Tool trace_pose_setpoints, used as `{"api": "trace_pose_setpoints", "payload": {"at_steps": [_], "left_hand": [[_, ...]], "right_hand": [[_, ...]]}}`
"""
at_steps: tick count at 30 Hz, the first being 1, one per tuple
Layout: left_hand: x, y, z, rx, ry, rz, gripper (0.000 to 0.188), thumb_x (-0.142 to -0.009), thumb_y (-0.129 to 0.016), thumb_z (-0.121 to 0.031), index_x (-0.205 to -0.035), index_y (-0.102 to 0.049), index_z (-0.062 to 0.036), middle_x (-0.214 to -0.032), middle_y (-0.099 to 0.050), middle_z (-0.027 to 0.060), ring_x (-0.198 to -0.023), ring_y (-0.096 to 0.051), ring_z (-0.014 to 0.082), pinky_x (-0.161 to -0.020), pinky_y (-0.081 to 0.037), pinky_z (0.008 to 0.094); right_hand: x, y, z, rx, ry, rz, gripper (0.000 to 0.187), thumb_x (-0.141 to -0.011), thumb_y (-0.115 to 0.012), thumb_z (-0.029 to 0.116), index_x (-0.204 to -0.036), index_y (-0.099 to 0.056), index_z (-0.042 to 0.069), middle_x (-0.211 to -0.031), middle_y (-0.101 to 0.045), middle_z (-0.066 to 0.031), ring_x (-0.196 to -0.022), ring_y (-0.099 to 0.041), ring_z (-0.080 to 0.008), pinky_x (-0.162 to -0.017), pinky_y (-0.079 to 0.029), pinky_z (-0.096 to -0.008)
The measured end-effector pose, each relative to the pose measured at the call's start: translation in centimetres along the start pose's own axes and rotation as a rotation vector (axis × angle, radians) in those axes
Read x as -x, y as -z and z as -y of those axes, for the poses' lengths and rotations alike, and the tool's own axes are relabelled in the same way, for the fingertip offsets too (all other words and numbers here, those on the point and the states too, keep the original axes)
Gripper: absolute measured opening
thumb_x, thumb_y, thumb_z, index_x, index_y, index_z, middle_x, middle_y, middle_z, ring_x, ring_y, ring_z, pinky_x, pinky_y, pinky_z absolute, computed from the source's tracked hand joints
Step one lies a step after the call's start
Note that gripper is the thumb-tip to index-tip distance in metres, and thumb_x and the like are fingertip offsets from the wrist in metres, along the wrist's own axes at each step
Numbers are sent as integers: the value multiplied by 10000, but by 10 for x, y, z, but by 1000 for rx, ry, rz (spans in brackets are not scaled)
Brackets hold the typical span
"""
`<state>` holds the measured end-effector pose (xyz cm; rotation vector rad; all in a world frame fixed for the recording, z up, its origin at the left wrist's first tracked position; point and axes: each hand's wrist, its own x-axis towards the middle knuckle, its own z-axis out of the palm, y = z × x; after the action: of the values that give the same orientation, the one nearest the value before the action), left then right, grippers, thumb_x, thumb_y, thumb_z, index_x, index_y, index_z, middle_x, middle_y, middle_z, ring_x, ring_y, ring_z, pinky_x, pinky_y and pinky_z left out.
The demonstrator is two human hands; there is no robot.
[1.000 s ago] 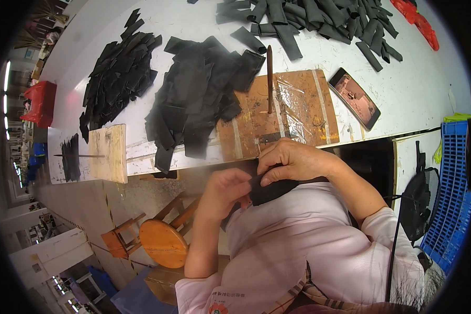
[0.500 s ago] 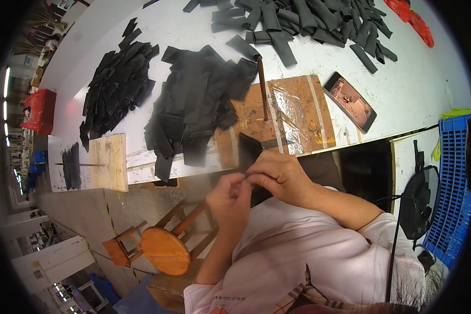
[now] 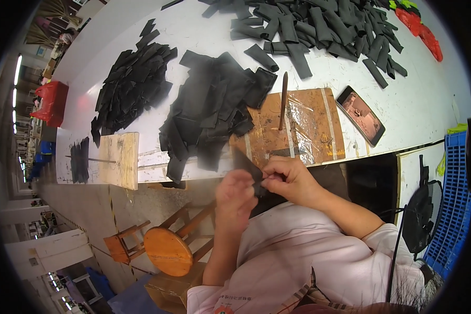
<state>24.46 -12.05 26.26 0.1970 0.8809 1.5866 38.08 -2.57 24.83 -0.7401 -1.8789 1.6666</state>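
Note:
Close to my body, in front of the table edge, my right hand (image 3: 289,179) pinches a dark strip of fabric (image 3: 247,163) between thumb and fingers. My left hand (image 3: 235,196) is beside the strip's lower part, fingers bent and smeared by motion; whether it grips the strip does not show. Just beyond my hands lies a brown wooden board (image 3: 319,120) with clear tape over it, and a thin brown rod (image 3: 283,102) stands up from it. Left of the board is a heap of flat black fabric pieces (image 3: 209,104).
Another black pile (image 3: 133,83) lies farther left, and rolled black tubes (image 3: 324,26) cover the far side. A phone (image 3: 361,115) with a lit screen rests right of the board. A pale board with a spike (image 3: 121,157), a wooden stool (image 3: 167,251) and a blue crate (image 3: 447,199) stand around.
My left hand has drawn slightly away from my right fingertips, and more of the fabric strip shows between them. The whole view has shifted a little.

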Motion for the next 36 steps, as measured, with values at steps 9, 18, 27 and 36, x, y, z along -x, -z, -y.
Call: {"api": "trace_pose_setpoints", "payload": {"at_steps": [9,18,27,36], "left_hand": [[-4,-15,15,-650,-335,-313,183,-747,-512,111,-904,-545,25,-796,-610,74,-457,-424,16,-388,-303,148],[-3,-6,2,-234,-111,-193,222,-771,-551,120,-970,-506,31,-781,-615,102,-409,-411,16,-332,-267,158],[21,-7,-3,102,87,361,400,-685,-681,-25,-1040,-503,23,-889,-578,97,-679,-555,98,-478,-381,179],[42,-36,-12,-488,-194,-9,454,-732,-626,118,-1162,-505,38,-924,-592,67,-624,-534,50,-472,-402,161]], "right_hand": [[-1,0,-5,-951,-541,214,108,-841,-623,165,-815,-603,63,-695,-529,51,-573,-420,-15,-482,-285,-177],[-5,0,-10,-669,-400,164,105,-862,-601,166,-809,-599,76,-700,-528,52,-598,-440,-27,-524,-347,-180],[10,9,30,-658,-226,344,65,-832,-595,78,-797,-566,31,-739,-548,17,-688,-493,-75,-644,-409,-218],[5,13,33,-633,16,174,39,-798,-579,-12,-812,-547,6,-909,-551,-40,-828,-517,-110,-700,-424,-249]]}}
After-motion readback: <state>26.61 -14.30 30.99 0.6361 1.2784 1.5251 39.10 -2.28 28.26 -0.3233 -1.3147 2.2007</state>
